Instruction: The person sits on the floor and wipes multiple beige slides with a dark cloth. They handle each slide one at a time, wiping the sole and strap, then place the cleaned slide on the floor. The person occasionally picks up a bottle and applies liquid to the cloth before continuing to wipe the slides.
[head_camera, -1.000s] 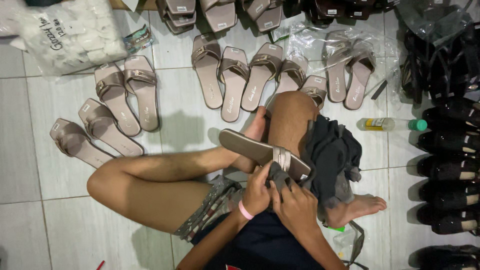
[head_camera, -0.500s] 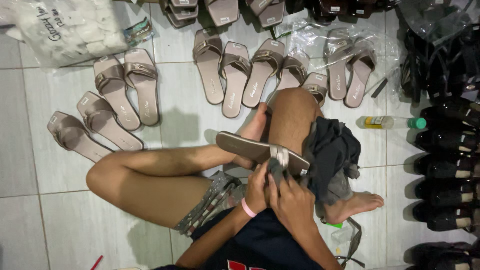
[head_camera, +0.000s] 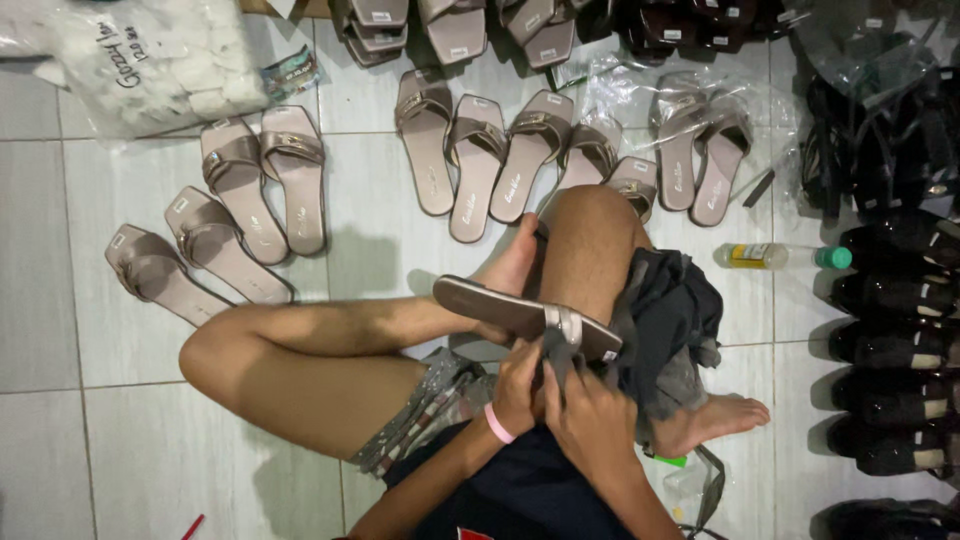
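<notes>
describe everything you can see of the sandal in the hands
The sandal is a flat taupe slide with a squared toe, seen side-on, so its thin sole shows as a long edge. A satiny strap with a pale metallic band crosses it near the right end. It lies roughly level, toe to the left, across the person's raised shin and knee. Both hands grip the strap end from below: the left hand, with a pink wristband, and the right hand. A dark cloth lies just right of it.

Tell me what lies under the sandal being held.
Under the sandal are both hands, left hand and right hand, a dark cloth and a bare leg. Its underside is hidden.
</notes>
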